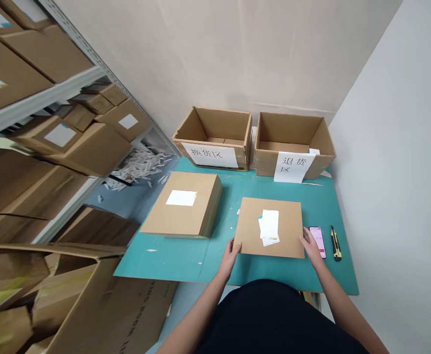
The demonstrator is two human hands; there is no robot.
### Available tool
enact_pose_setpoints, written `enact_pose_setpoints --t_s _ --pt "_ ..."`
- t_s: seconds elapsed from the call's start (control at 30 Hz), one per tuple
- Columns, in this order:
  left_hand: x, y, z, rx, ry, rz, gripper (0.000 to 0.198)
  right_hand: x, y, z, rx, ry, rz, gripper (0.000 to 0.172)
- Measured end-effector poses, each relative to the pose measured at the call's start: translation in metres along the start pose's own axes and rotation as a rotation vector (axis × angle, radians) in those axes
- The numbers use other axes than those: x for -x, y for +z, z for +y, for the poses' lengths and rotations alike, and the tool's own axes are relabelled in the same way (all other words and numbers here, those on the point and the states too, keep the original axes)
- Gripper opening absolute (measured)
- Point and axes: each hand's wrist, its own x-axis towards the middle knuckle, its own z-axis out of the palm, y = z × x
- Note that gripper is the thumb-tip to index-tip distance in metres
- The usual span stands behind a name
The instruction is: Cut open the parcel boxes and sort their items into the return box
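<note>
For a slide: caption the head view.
Left hand and right hand hold a flat box by its near corners on the green table.

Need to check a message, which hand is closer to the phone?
Right. The right hand is at the flat box's right edge, just beside the phone; the left hand is at its left edge, across the box from the phone.

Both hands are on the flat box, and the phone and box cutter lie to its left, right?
No, the head view shows the phone and box cutter lying to the right of the flat box; the left hand and right hand are on it.
</note>
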Motion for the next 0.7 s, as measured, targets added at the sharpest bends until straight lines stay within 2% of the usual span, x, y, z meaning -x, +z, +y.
enact_pose_setpoints --t_s 0.2,0.27,0.33,0.5,0.6,0.7 --pt "0.01 -0.005 -0.019 0.084 -0.176 0.01 0.069 -0.041 0.011 -0.046 0.19 -0.188 0.055 0.068" --pt "0.007 -0.009 -0.025 0.16 -0.224 0.014 0.071 -0.053 0.019 -0.059 0.249 -0.256 0.041 0.068" --pt "0.0 -0.011 -0.028 0.213 -0.274 0.027 0.071 -0.06 0.027 -0.064 0.286 -0.255 0.045 0.071" --pt "-0.015 -0.003 -0.025 0.212 -0.261 0.023 0.054 -0.045 0.04 -0.038 0.323 -0.081 0.159 0.088" --pt "-0.015 0.004 -0.025 0.22 -0.228 0.004 0.047 -0.028 0.038 -0.021 0.364 -0.063 0.168 0.081" --pt "-0.013 0.0 -0.026 0.223 -0.251 -0.06 0.047 -0.021 0.032 -0.019 0.429 -0.06 0.162 0.081"
